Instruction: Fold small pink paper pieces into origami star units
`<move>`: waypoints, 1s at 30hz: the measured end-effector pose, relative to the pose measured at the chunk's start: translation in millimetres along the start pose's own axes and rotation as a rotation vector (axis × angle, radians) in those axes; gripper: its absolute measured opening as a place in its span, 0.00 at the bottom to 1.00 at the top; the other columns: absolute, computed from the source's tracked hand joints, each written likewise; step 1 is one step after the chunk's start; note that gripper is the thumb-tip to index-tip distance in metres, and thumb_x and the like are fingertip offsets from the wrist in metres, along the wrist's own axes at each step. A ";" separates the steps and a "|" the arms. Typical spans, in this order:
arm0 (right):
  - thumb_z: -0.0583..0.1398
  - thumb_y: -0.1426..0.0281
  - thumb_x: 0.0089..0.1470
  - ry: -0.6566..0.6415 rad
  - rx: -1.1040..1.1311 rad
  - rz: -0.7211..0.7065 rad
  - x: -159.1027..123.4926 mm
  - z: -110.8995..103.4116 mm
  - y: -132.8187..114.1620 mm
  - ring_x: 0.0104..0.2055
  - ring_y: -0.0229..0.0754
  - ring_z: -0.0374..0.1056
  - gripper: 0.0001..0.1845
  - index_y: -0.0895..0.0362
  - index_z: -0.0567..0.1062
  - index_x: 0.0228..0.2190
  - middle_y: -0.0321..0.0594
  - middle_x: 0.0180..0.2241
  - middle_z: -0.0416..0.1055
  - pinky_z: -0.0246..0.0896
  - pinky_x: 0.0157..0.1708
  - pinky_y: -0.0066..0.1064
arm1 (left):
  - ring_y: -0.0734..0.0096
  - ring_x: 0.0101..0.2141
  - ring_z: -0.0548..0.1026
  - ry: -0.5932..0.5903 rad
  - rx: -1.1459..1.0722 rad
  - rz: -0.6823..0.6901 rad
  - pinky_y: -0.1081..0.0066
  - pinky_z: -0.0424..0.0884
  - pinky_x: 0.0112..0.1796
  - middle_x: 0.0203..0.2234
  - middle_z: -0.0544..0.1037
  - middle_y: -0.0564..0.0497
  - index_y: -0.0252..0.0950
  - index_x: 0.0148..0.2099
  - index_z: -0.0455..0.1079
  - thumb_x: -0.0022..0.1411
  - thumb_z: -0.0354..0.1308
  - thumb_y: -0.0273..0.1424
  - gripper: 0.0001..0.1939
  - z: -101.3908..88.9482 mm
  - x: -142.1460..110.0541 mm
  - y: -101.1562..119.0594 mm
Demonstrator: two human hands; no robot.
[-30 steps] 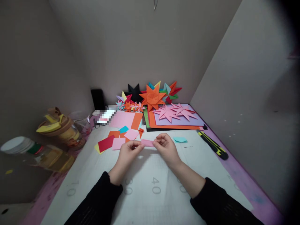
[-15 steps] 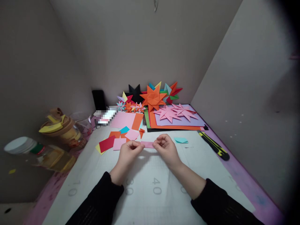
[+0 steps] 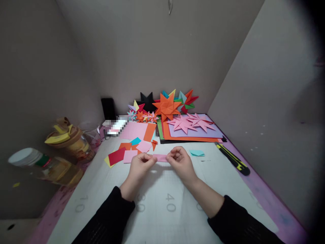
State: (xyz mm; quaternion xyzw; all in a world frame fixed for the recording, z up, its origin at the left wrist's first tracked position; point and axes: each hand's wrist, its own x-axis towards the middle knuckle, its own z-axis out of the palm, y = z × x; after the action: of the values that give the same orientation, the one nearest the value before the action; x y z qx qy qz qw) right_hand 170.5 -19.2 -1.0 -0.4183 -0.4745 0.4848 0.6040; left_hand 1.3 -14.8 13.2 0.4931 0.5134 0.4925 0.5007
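Note:
A small pink strip of paper [image 3: 161,158] is stretched between my two hands, a little above the white mat. My left hand [image 3: 140,166] pinches its left end between thumb and fingers. At the right end, my right hand [image 3: 181,164] grips it with thumb and index finger, the other fingers curled. Loose paper pieces lie just left of my left hand, among them a red one [image 3: 116,156] and a pink one [image 3: 130,156]. Right of my right hand rests a folded light-blue paper [image 3: 197,153].
A yellow and black utility knife [image 3: 233,159] lies at the right edge of the white mat [image 3: 162,223]. Folded stars, with an orange one [image 3: 167,106] in front, stand against the wall. Coloured sheets [image 3: 193,139] are stacked before them. At left are a bottle [image 3: 58,169] and a lidded cup [image 3: 76,144].
Both hands keep hold of the pink strip and have hardly moved. The whole view has shifted very slightly.

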 end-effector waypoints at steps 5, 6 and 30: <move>0.64 0.72 0.46 0.003 0.005 -0.002 -0.3 0.3 0.9 0.27 0.35 0.64 0.14 0.53 0.64 0.32 0.31 0.24 0.68 0.59 0.29 0.27 | 0.77 0.23 0.67 -0.006 -0.029 0.000 0.76 0.62 0.27 0.19 0.72 0.54 0.33 0.21 0.66 0.47 0.65 0.34 0.13 -0.2 0.0 -2.5; 0.64 0.72 0.46 0.002 0.004 -0.003 -0.5 0.3 0.9 0.27 0.35 0.64 0.14 0.53 0.64 0.32 0.31 0.24 0.68 0.59 0.30 0.27 | 0.77 0.23 0.67 -0.010 -0.035 0.003 0.76 0.62 0.27 0.19 0.72 0.54 0.33 0.21 0.66 0.47 0.65 0.34 0.13 -0.2 0.0 -2.7; 0.61 0.74 0.47 0.016 -0.051 -0.012 1.9 -2.5 4.2 0.27 0.35 0.63 0.13 0.53 0.62 0.33 0.30 0.24 0.66 0.57 0.31 0.28 | 0.76 0.24 0.70 -0.128 0.146 0.109 0.77 0.63 0.28 0.21 0.74 0.57 0.38 0.35 0.56 0.53 0.59 0.29 0.12 -1.6 -0.3 3.7</move>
State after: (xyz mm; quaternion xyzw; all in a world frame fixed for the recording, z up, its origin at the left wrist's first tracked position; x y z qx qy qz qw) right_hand 172.3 -16.8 -5.2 -0.4345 -0.4843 0.4654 0.6001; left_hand -0.2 -15.1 16.9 0.5862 0.4873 0.4475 0.4676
